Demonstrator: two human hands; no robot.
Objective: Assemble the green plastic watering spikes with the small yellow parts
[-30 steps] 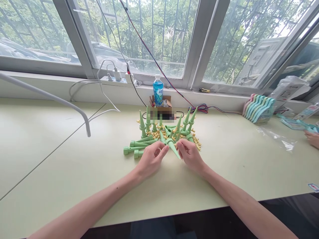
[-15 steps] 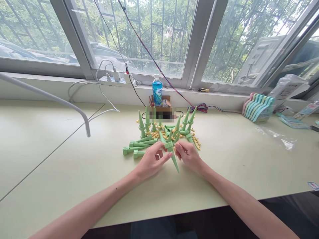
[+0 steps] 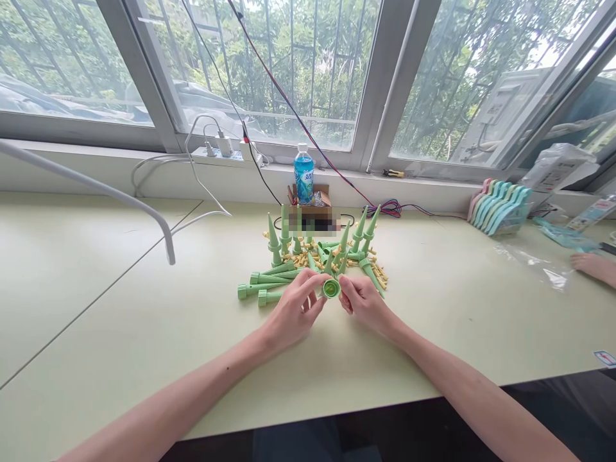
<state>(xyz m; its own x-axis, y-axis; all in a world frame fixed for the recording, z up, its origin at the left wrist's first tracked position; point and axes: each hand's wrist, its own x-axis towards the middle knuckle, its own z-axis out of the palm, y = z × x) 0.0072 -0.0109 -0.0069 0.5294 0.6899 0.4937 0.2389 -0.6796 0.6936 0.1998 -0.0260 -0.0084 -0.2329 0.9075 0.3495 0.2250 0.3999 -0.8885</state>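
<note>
Between the thumb and fingers of my left hand (image 3: 302,300) is a green plastic watering spike (image 3: 331,289). Its round open end faces me, and its tapered tip is out of sight. My right hand (image 3: 363,300) is closed in a pinch at the right side of that open end. The small yellow valve seen at its fingertips in the earlier views is now hidden by the fingers. Just beyond both hands, several green spikes (image 3: 274,244) stand tip up. More spikes (image 3: 262,290) lie to the left, and loose yellow valves (image 3: 380,276) are heaped among them.
Behind the spikes stand a blue drink bottle (image 3: 303,176) and a small cardboard box (image 3: 323,196). Pastel hangers (image 3: 500,206) and a clear plastic bag (image 3: 539,266) lie right. Another person's hand (image 3: 594,264) rests at the right edge. A white cable arm (image 3: 144,202) crosses the left.
The held spike has turned: its tip pointed down towards me before, and now its open end faces me. Both hands stay close together. At the right edge, the other person's hand has come back into view.
</note>
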